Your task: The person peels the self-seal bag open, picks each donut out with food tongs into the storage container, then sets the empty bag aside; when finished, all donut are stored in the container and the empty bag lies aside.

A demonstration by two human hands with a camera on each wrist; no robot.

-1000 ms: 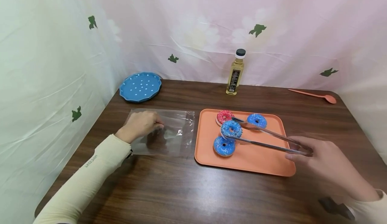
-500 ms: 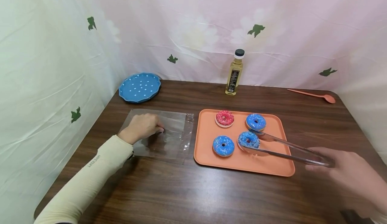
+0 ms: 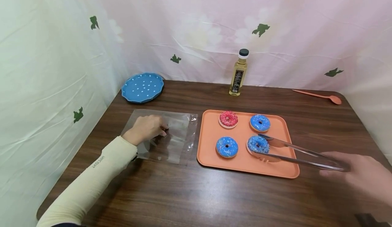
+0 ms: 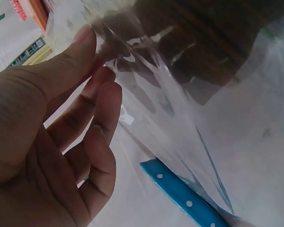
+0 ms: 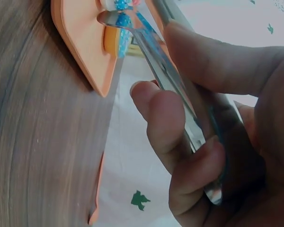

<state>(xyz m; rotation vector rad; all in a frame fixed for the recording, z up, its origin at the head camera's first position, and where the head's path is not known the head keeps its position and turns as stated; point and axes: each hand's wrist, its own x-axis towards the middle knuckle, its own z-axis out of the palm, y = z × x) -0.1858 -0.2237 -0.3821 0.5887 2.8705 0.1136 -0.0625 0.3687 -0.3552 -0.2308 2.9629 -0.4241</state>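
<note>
My left hand pinches a clear plastic bag between thumb and forefinger, over the left half of the table. In my right hand are metal tongs, gripped near the closed end. The tongs' tips stand either side of a blue sprinkled donut at the front right of the orange tray; whether they touch it I cannot tell. Also on the tray lie a red sprinkled donut at back left, a blue donut at back right and another blue donut at front left.
A blue dotted plate sits at the table's back left corner. Behind the tray stands a bottle of yellow liquid. An orange spoon lies at back right. Fabric curtain closes off the back and sides.
The blue sprinkled donut went from above the others at the tray's left down to its front right, with the tongs and right hand moving right. My left hand stays at the bag.
</note>
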